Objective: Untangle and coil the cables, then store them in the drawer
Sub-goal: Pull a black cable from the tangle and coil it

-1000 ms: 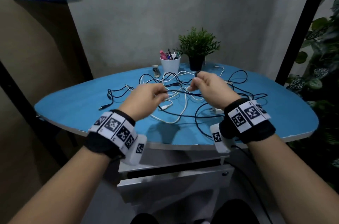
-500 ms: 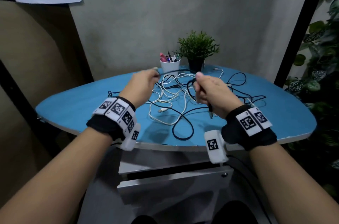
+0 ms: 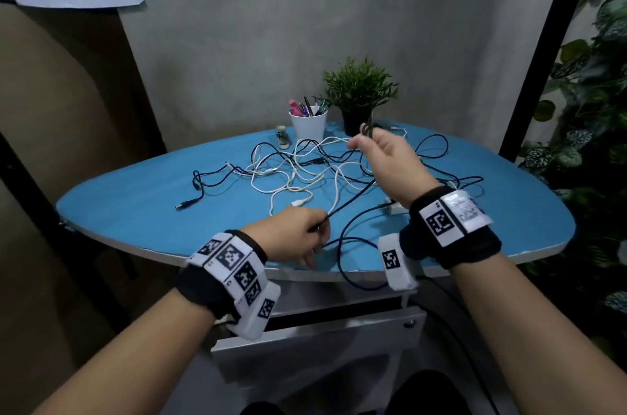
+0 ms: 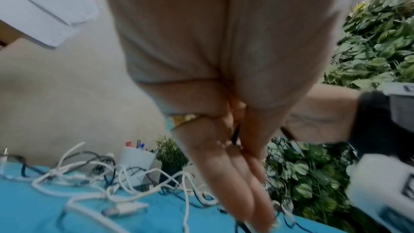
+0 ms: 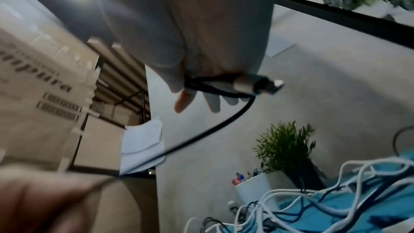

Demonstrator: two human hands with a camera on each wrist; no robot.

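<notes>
Blue tabletop (image 3: 135,204) sitting against grey wall (image 3: 271,41), carrying tangled cables (image 3: 298,170), pen cup (image 3: 308,126), potted plant (image 3: 356,99). Right hand (image 3: 386,156) pinching black cable (image 3: 353,197) raised; left hand (image 3: 295,238) gripping it lower.

A: Where is the black cable (image 3: 351,199)?
B: Taut above the table (image 3: 142,207), its silver plug (image 5: 257,84) sticking out sideways.
A: The others?
B: White cables (image 3: 298,173) and black ones lie tangled mid-table. The grey drawer (image 3: 315,343) sits below the near edge.
</notes>
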